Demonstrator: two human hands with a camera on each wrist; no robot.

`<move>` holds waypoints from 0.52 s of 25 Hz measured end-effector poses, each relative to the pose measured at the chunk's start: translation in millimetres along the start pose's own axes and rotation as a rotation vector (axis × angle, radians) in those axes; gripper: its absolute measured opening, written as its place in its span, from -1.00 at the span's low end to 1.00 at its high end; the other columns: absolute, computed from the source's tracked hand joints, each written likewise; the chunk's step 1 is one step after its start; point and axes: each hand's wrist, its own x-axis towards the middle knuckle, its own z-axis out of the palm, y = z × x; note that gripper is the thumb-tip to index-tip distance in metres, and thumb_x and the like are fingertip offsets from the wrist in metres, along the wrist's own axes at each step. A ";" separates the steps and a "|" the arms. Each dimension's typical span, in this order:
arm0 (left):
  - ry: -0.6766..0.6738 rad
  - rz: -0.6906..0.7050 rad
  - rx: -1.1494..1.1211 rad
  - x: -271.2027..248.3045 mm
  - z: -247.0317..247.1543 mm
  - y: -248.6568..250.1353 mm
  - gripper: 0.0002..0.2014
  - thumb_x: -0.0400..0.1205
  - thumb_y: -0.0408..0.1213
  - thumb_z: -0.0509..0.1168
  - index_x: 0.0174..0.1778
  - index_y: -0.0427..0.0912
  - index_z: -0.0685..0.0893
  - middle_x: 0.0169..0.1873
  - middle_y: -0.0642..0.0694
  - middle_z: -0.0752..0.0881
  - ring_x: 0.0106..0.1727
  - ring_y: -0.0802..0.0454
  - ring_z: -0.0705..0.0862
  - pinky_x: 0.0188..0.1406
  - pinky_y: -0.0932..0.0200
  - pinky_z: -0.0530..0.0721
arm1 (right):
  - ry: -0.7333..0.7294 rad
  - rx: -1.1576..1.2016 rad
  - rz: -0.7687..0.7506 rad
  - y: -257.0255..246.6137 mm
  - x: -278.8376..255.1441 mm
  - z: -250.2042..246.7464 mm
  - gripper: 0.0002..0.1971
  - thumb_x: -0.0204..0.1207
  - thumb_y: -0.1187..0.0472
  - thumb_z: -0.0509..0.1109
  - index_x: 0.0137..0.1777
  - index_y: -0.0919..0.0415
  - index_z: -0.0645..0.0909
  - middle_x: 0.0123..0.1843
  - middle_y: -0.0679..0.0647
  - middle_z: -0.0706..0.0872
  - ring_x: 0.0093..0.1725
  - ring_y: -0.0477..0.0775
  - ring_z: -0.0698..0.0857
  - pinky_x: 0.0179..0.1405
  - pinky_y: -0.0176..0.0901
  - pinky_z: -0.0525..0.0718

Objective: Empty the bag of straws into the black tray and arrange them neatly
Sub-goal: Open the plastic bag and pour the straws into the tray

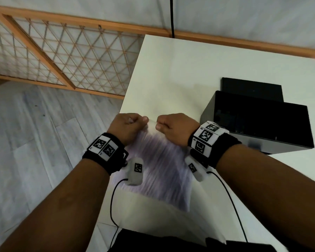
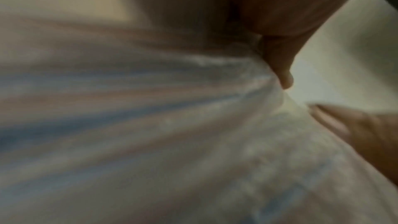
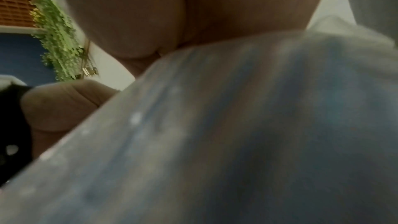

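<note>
A clear plastic bag of straws [image 1: 160,166] hangs over the near part of the white table, blurred, with pale purple and blue streaks inside. My left hand [image 1: 129,124] and my right hand [image 1: 171,127] both pinch its top edge, fists close together with the film stretched between them. The left wrist view shows a thumb tip on the bunched bag [image 2: 150,117]. The right wrist view is filled by the blurred bag [image 3: 247,134] under my palm. The black tray [image 1: 258,122] stands to the right of my right hand, with a dark inside where I see no straws.
The white table [image 1: 175,73] runs away from me, its left edge beside a grey wood floor [image 1: 35,142]. A wooden lattice railing [image 1: 62,51] crosses the back left. A second flat black piece [image 1: 251,90] lies behind the tray. Cables trail from both wrist cameras.
</note>
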 end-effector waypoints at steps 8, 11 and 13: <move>0.165 0.086 -0.162 -0.4 -12.3 33.7 -0.65 0.74 -0.31 0.33 -0.38 -0.30 0.73 -0.58 0.18 0.74 -0.48 0.36 0.60 -0.35 0.46 0.50 | 0.259 -0.053 0.179 8.3 -61.3 -49.5 -0.76 0.71 0.14 0.16 -0.09 0.24 0.55 -0.25 0.08 0.60 -0.15 0.21 0.65 -0.26 -0.09 0.35; 0.214 0.131 -0.189 -3.4 -5.4 54.7 -0.64 0.75 -0.29 0.31 -0.41 -0.15 0.70 -0.57 0.13 0.72 -0.48 0.34 0.57 -0.39 0.48 0.49 | 0.325 0.221 0.295 12.7 -73.3 -61.8 -0.71 0.71 0.09 0.12 -0.03 0.27 0.58 -0.22 0.19 0.71 -0.21 0.26 0.76 -0.21 0.08 0.75; 0.276 0.168 -0.234 -5.9 4.0 65.3 -0.67 0.76 -0.28 0.30 -0.36 -0.16 0.69 -0.59 0.19 0.66 -0.50 0.36 0.55 -0.40 0.49 0.47 | 0.371 0.300 0.289 12.4 -75.6 -66.1 -0.67 0.72 0.03 0.10 -0.03 0.29 0.54 -0.16 0.23 0.69 -0.16 0.32 0.73 -0.07 0.29 0.75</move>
